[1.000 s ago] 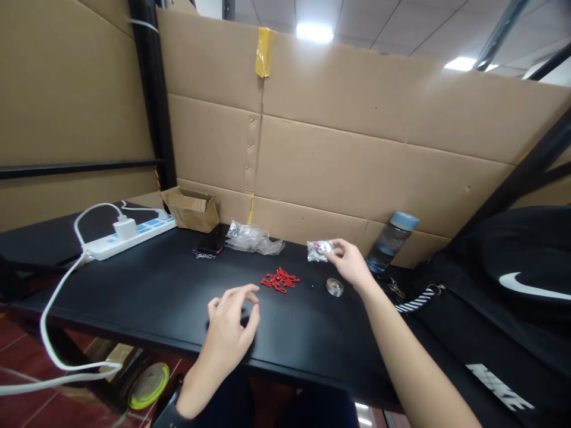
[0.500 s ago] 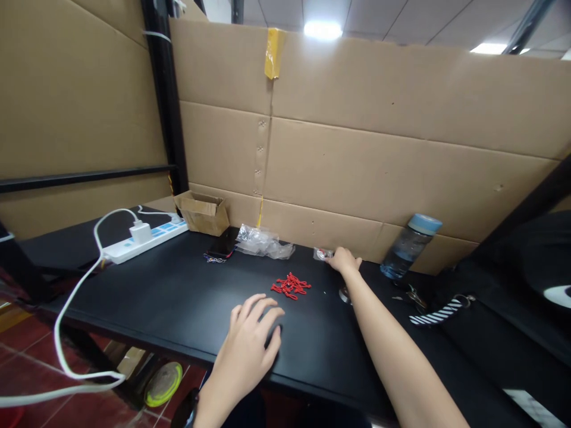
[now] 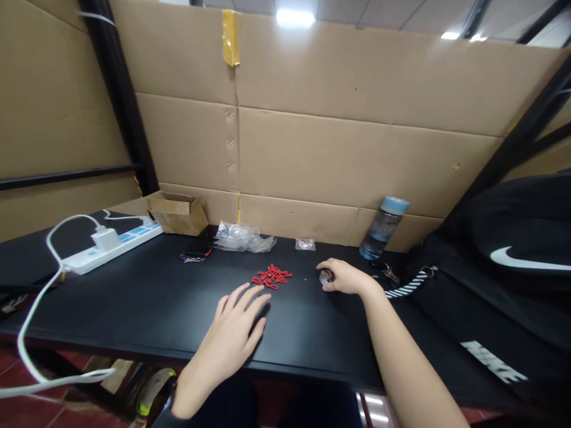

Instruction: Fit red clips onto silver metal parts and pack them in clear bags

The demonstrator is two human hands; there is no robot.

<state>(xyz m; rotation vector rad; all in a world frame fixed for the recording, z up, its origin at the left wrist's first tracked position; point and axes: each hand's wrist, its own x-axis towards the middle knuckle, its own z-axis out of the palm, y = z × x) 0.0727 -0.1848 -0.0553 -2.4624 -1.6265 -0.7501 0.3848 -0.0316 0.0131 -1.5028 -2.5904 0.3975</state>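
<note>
My left hand (image 3: 236, 324) lies flat on the black table (image 3: 134, 303) with its fingers stretched out, just in front of a small heap of red clips (image 3: 270, 277). My right hand (image 3: 345, 277) rests on the table to the right of the heap, fingers curled round a small round clear item (image 3: 326, 276). A small clear bag (image 3: 305, 244) with something red and white inside lies by itself at the back, against the cardboard wall.
A white power strip (image 3: 111, 249) with a charger and cable lies at the left. An open cardboard box (image 3: 176, 212), a dark phone (image 3: 199, 246), crumpled clear bags (image 3: 243, 238) and a water bottle (image 3: 383, 228) line the back. A black bag (image 3: 504, 279) fills the right.
My right hand left the small clear bag at the back wall and came back to close on the round clear item. My left hand went from a pinch to flat on the table.
</note>
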